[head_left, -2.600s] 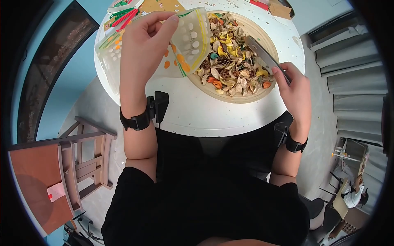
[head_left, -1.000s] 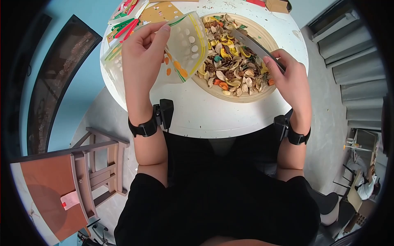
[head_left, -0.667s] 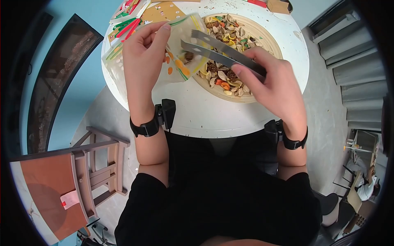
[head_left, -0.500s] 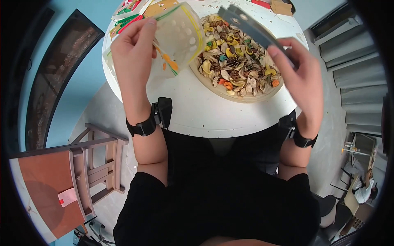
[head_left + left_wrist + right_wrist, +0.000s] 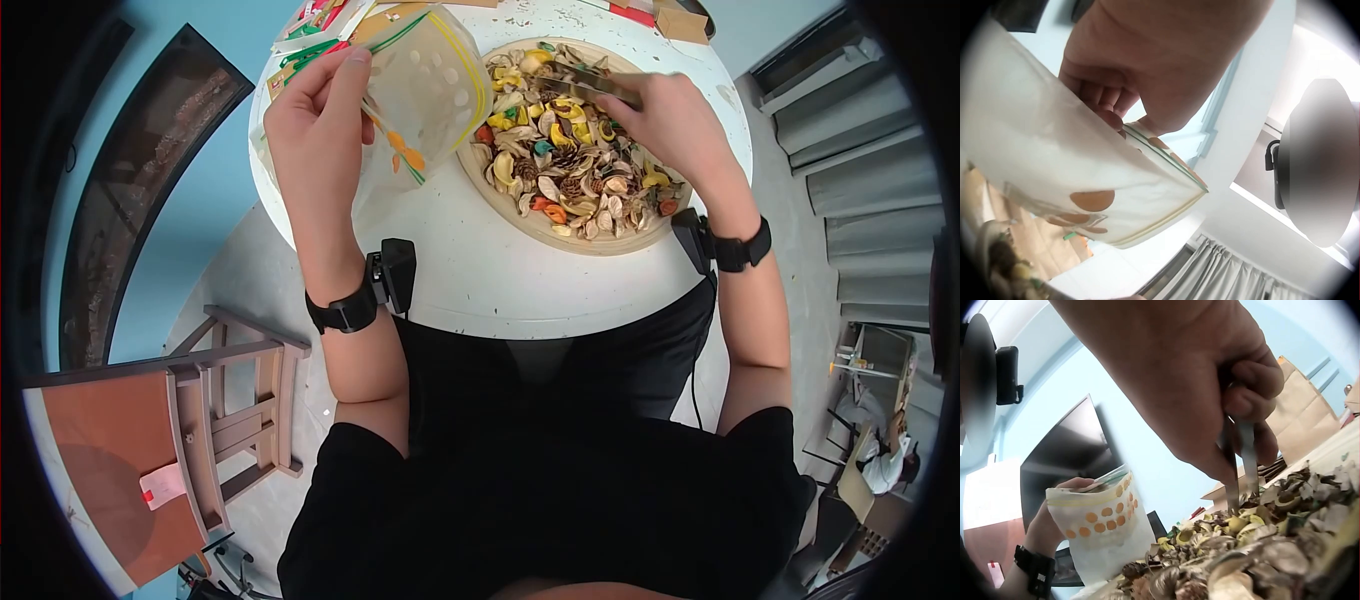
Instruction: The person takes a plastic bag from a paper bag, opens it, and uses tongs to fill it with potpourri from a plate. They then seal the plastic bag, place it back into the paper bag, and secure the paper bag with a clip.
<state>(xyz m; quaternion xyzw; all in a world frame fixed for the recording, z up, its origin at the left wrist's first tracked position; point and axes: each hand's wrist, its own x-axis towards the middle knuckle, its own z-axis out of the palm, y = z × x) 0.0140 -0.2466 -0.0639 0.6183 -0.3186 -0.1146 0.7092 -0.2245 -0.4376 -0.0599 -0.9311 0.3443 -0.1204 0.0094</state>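
My left hand (image 5: 322,125) pinches the edge of a zip bag (image 5: 430,85) with orange and white dots, held up at the left of the tray. In the left wrist view, the bag (image 5: 1035,137) spreads out below the thumb and fingers. My right hand (image 5: 680,125) grips metal tongs (image 5: 592,84) over the far part of a round wooden tray (image 5: 575,245). Dried potpourri (image 5: 550,185) covers the tray: pale petals, yellow and orange pieces, small pine cones. In the right wrist view, the tongs (image 5: 1247,456) point down with their tips among yellow pieces.
The tray stands on a round white table (image 5: 490,290). Red and green strips (image 5: 310,50) lie at the back left, and a brown cardboard box (image 5: 682,22) is at the back right. A wooden chair (image 5: 240,410) stands on the floor at the left.
My right hand brought the tongs over to the bag, where a brown pine-cone-like piece showed, then back into the potpourri. My left hand and the bag have shifted slightly left.
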